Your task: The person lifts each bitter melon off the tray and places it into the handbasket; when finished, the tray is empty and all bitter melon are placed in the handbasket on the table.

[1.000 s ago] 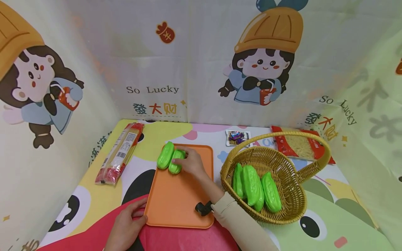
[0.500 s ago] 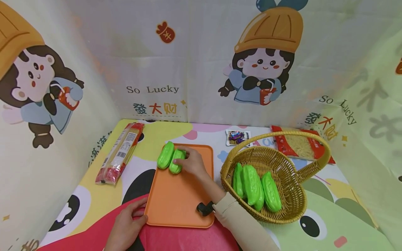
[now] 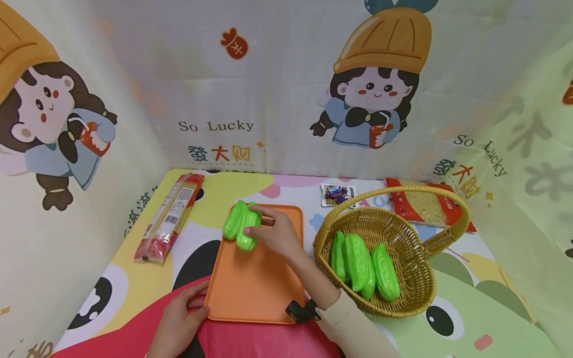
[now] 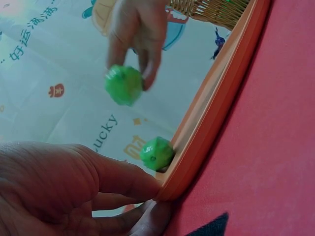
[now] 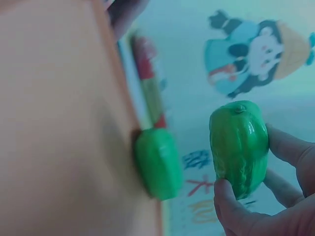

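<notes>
My right hand (image 3: 278,232) holds a glossy, ridged green bitter melon (image 3: 248,228) between thumb and fingers. The left wrist view has this melon (image 4: 124,85) raised above the orange tray (image 3: 255,293). A second bitter melon (image 3: 234,221) lies in the tray's far left corner, and the held one partly overlaps it in the head view. At the near left corner, my left hand (image 3: 181,318) pinches the tray's rim (image 4: 170,189), thumb on one side and fingers on the other. In the right wrist view, fingertips (image 5: 224,191) press against the sides of the held melon (image 5: 239,147).
A wicker basket (image 3: 414,278) with a tall handle stands right of the tray, holding several green bitter melons (image 3: 356,261). Behind it lie a red bag of pasta (image 3: 425,206) and a small candy packet (image 3: 338,194). A long noodle package (image 3: 172,216) is at left.
My right hand has lifted the bitter melon off the tray, bringing it slightly nearer and leftward over the other melon. The left hand has stayed at the tray's corner.
</notes>
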Demonstrator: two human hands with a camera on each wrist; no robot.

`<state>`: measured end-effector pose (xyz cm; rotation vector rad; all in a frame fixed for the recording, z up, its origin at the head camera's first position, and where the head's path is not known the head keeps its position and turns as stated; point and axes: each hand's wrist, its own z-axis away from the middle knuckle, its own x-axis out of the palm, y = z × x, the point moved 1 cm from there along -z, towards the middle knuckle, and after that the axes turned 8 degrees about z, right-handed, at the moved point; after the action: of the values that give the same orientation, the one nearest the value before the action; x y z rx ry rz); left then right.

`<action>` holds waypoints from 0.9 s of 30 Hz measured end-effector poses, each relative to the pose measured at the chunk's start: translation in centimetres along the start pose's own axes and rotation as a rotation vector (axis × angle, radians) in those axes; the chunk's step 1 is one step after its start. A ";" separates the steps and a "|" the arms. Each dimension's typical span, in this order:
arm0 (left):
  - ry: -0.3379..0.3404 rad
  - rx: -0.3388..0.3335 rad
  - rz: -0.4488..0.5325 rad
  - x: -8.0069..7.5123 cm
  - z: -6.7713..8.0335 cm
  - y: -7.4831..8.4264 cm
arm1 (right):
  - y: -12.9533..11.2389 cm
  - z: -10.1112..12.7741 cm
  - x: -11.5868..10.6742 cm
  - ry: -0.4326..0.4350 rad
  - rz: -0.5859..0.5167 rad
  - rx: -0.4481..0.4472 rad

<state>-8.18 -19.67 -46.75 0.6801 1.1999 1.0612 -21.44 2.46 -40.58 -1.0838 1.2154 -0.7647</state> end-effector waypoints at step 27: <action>0.002 0.017 -0.028 0.0 0.1 0.1 | -4.0 14.3 -11.1 -0.066 -0.062 -0.113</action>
<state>-8.11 -19.62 -46.68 0.6738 1.2187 1.0295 -9.64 14.61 -33.07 -1.2348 1.1850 -0.7085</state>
